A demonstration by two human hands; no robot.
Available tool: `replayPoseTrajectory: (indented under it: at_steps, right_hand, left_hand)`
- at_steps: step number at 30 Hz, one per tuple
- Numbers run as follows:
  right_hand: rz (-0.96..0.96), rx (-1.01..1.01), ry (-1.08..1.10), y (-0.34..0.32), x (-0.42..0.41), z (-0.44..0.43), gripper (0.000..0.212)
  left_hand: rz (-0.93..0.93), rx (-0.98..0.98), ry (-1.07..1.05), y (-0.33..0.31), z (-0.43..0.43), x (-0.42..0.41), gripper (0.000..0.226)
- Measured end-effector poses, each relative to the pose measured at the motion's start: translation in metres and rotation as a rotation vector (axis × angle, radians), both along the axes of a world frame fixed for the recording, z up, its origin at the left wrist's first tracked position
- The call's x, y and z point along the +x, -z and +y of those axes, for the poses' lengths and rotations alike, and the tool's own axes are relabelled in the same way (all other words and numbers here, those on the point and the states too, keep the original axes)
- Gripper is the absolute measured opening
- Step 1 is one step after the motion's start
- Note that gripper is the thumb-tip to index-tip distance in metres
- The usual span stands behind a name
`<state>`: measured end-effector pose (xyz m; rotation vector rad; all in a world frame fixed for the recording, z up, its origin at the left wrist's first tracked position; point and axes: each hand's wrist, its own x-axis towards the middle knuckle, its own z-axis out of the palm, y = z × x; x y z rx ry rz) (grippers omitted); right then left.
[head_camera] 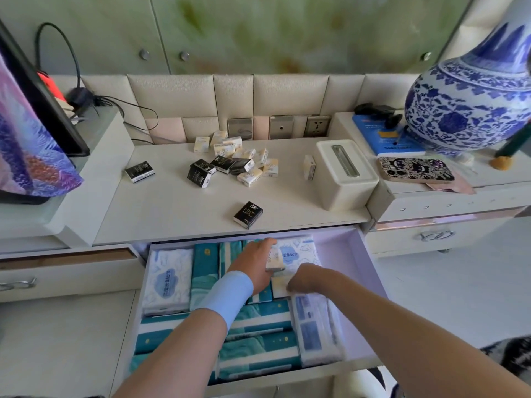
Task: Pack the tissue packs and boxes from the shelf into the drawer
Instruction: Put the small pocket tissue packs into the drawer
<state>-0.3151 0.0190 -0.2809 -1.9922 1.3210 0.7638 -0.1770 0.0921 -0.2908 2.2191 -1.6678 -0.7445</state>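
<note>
**Hidden or cut off.** The screen [26,133] at far left is cropped by the frame edge. Both forearms cover part of the teal tissue packs [258,334] in the open drawer [356,254]. The fingertips of the right hand [306,278] are tucked under its knuckles. The blue-and-white vase [474,104] at far right is cropped.

**Hands.** The left hand [254,267] has its grip closed on a cream pack [275,259], held over the far middle of the drawer. Just to its right, the right hand curls down onto a second cream pack [280,287] lying on the drawer contents. Whether that grip is closed on it cannot be told.

**Drawer.** A white-and-blue soft pack [168,282] lies at the left, with the teal tissue packs in the middle. Another white-and-blue pack [316,326] lies at the right.

**Desk.**
- A lone black pack [140,171] lies at the left.
- A heap of black and cream packs [232,162] sits far centre.
- One black pack [248,214] lies near the front edge.
- An upright cream pack [309,167] stands just beside a white tissue box [344,176].

**Room.** Padded cream panels [172,96] back the desk, with wall sockets [316,126] set low. A patterned phone case [415,169] lies on the raised cabinet at the right.
</note>
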Motion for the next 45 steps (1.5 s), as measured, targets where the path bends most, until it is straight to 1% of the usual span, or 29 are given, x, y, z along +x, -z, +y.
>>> replayPoseTrajectory:
  at_steps: [3, 4, 5, 6, 7, 8, 9, 13, 16, 18, 20, 23, 24, 25, 26, 27, 28, 29, 30, 31, 32, 33, 35, 36, 37, 39, 41, 43, 45]
  right_hand:
    - [-0.05, -0.028, 0.11, -0.018, -0.003, -0.022, 0.028]
    - [-0.133, -0.033, 0.168, -0.021, -0.005, -0.031, 0.03]
    - [-0.265, 0.042, 0.271, -0.027, -0.009, -0.034, 0.031]
    - [-0.429, 0.187, 0.399, -0.032, -0.013, -0.035, 0.03]
    - [-0.542, 0.332, 0.492, -0.036, -0.021, -0.035, 0.03]
    - [-0.596, 0.417, 0.524, -0.037, -0.029, -0.035, 0.029]
    - [-0.583, 0.431, 0.496, -0.036, -0.037, -0.036, 0.028]
    - [-0.438, 0.263, 0.435, -0.013, -0.072, -0.045, 0.029]
    - [-0.209, 0.106, 0.376, 0.002, -0.101, -0.052, 0.026]
    - [-0.147, 0.094, 0.387, 0.013, -0.111, -0.048, 0.013]
    - [-0.175, 0.075, 0.399, 0.022, -0.105, -0.039, 0.014]
    - [-0.32, 0.096, 0.515, 0.04, -0.087, -0.027, 0.013]
    - [-0.336, 0.104, 0.523, 0.044, -0.082, -0.026, 0.012]
    - [-0.291, 0.112, 0.526, 0.043, -0.079, -0.023, 0.011]
    - [-0.22, 0.138, 0.498, 0.038, -0.074, -0.022, 0.014]
    - [-0.089, 0.053, 0.313, 0.034, -0.073, -0.018, 0.019]
    - [-0.057, -0.013, 0.143, 0.032, -0.076, -0.018, 0.02]
    - [-0.087, -0.014, 0.297, 0.035, -0.075, -0.02, 0.016]
    - [-0.173, 0.053, 0.605, 0.038, -0.075, -0.024, 0.01]
    - [-0.261, 0.108, 0.845, 0.039, -0.074, -0.026, 0.009]
    - [-0.301, 0.098, 0.857, 0.039, -0.071, -0.024, 0.009]
    - [-0.286, 0.089, 0.839, 0.036, -0.068, -0.024, 0.013]
    - [-0.164, 0.117, 0.621, 0.032, -0.063, -0.02, 0.022]
    - [-0.122, 0.126, 0.546, 0.024, -0.061, -0.017, 0.022]
    - [-0.127, 0.13, 0.531, 0.019, -0.058, -0.017, 0.019]
    - [-0.075, 0.087, 0.429, 0.014, -0.052, -0.018, 0.016]
    - [-0.028, 0.073, 0.382, 0.014, -0.047, -0.014, 0.02]
    - [-0.063, 0.09, 0.427, 0.014, -0.047, -0.013, 0.017]
    - [-0.061, -0.005, 0.392, 0.004, -0.049, -0.015, 0.02]
  left_hand:
    - [0.041, -0.014, 0.009, -0.007, -0.009, -0.008, 0.066]
    - [0.062, -0.023, 0.008, -0.01, -0.013, -0.012, 0.067]
    - [0.087, -0.033, 0.004, -0.012, -0.016, -0.017, 0.067]
    - [0.111, -0.046, 0.004, -0.014, -0.02, -0.021, 0.068]
    - [0.127, -0.056, 0.009, -0.015, -0.025, -0.025, 0.069]
    - [0.132, -0.064, 0.026, -0.017, -0.028, -0.029, 0.069]
    - [0.134, -0.066, 0.052, -0.018, -0.032, -0.034, 0.069]
    - [0.134, 0.012, 0.159, -0.011, -0.034, -0.053, 0.075]
    - [-0.121, 0.109, 0.31, 0.003, -0.032, -0.058, 0.07]
    - [-0.227, 0.19, 0.369, 0.011, -0.032, -0.058, 0.081]
    - [-0.24, 0.213, 0.37, 0.017, -0.033, -0.057, 0.094]
    - [-0.235, 0.222, 0.359, 0.019, -0.034, -0.053, 0.102]
    - [-0.239, 0.229, 0.365, 0.018, -0.033, -0.052, 0.102]
    - [-0.245, 0.237, 0.374, 0.016, -0.033, -0.05, 0.102]
    - [-0.25, 0.242, 0.384, 0.015, -0.033, -0.049, 0.102]
    - [-0.252, 0.244, 0.391, 0.014, -0.032, -0.049, 0.102]
    - [-0.252, 0.245, 0.393, 0.014, -0.032, -0.048, 0.102]
    - [-0.252, 0.244, 0.392, 0.014, -0.032, -0.048, 0.101]
    - [-0.252, 0.244, 0.391, 0.014, -0.032, -0.048, 0.101]
    - [-0.25, 0.247, 0.391, 0.014, -0.032, -0.048, 0.1]
    - [-0.249, 0.252, 0.392, 0.014, -0.032, -0.048, 0.1]
    - [-0.25, 0.256, 0.393, 0.014, -0.032, -0.048, 0.1]
    - [-0.253, 0.262, 0.401, 0.014, -0.032, -0.049, 0.101]
    - [-0.256, 0.266, 0.406, 0.013, -0.032, -0.048, 0.101]
    - [-0.257, 0.268, 0.41, 0.013, -0.033, -0.048, 0.102]
    - [-0.257, 0.265, 0.412, 0.012, -0.032, -0.048, 0.101]
    - [-0.257, 0.261, 0.415, 0.011, -0.031, -0.048, 0.099]
    - [-0.255, 0.258, 0.421, 0.009, -0.03, -0.048, 0.097]
    - [-0.232, 0.237, 0.421, 0.006, -0.03, -0.046, 0.088]
